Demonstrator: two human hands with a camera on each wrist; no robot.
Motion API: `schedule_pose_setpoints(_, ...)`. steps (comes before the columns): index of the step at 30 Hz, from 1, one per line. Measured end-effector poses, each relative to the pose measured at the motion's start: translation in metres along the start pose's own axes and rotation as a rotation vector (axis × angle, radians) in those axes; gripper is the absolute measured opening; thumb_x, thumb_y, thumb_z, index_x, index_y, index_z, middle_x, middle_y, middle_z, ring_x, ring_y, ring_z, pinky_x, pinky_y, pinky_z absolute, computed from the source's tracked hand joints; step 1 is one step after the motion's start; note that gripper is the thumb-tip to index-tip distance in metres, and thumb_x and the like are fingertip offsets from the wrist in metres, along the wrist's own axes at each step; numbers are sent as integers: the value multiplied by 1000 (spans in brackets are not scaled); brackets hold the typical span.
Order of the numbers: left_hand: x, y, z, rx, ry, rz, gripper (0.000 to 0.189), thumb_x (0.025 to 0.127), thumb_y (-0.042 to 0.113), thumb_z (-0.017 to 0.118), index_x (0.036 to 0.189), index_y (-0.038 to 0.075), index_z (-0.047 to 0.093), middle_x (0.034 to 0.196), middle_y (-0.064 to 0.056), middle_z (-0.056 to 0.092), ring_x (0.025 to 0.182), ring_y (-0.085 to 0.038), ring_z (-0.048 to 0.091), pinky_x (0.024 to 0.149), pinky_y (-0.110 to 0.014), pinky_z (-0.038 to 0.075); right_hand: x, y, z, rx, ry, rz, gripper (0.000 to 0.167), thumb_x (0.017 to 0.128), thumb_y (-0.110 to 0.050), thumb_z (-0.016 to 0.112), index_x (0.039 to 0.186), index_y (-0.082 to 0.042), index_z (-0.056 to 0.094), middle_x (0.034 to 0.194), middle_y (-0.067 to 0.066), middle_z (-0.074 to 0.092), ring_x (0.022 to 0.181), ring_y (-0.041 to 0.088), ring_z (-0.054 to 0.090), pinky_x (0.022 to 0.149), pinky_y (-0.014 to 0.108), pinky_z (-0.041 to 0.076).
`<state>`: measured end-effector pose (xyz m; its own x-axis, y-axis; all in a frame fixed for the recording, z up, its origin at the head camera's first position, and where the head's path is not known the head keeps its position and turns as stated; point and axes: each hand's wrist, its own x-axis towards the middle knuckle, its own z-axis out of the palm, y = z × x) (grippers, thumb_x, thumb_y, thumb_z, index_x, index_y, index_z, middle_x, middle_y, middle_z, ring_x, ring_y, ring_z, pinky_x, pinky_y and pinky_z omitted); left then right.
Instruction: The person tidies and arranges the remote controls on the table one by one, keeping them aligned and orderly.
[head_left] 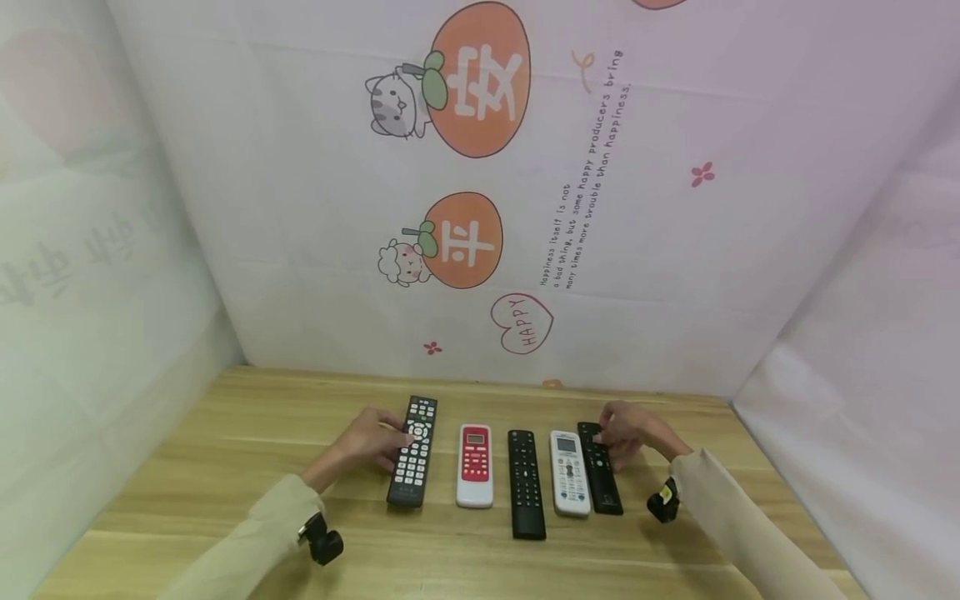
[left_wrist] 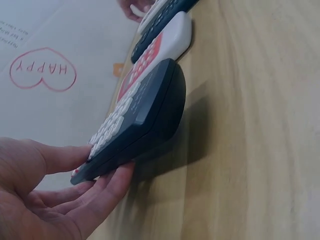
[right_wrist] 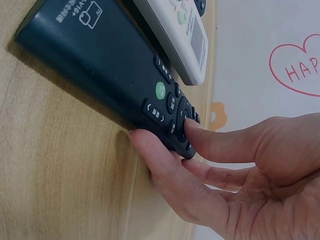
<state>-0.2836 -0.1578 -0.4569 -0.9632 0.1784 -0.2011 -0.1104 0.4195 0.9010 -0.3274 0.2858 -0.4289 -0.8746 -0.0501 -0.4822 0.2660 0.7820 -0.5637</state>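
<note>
My left hand (head_left: 371, 437) pinches a black remote control with white buttons (head_left: 411, 467), the leftmost in the row. In the left wrist view its thumb lies on the button face and the fingers are beneath; that remote (left_wrist: 150, 107) is raised off the wood, with a shadow under it. On the far right, my right hand (head_left: 630, 429) grips a slim black remote control (head_left: 603, 482) by its far end. The right wrist view shows the thumb over the navigation ring, one finger along the side edge, and a green button (right_wrist: 160, 90) mid-face.
Between the hands, on the wooden table (head_left: 315, 533), lie a white remote with a red panel (head_left: 475, 467), a long black remote (head_left: 527, 483) and a white remote with a small screen (head_left: 570, 473). The last is close beside the right-hand remote. A printed cloth (head_left: 322, 250) hangs behind.
</note>
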Motion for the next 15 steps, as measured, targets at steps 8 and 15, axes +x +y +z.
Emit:
schedule_pose_setpoints(8,-4,6,14,-21,23,14,43,95,4,72,129,-18,56,90,-19,74,70,-24,73,61,-39,64,-2,-2,-1,2,-2,3,22,102,-1,63,119,6,52,98,23,61,85,30,70,71,38,66)
schedule_pose_setpoints(15,-4,6,17,-10,24,-2,42,94,2,73,127,-18,56,88,-20,73,67,-24,72,59,-38,64,-1,-2,0,11,-3,19,23,102,-1,63,121,7,52,98,22,61,86,30,69,72,37,66)
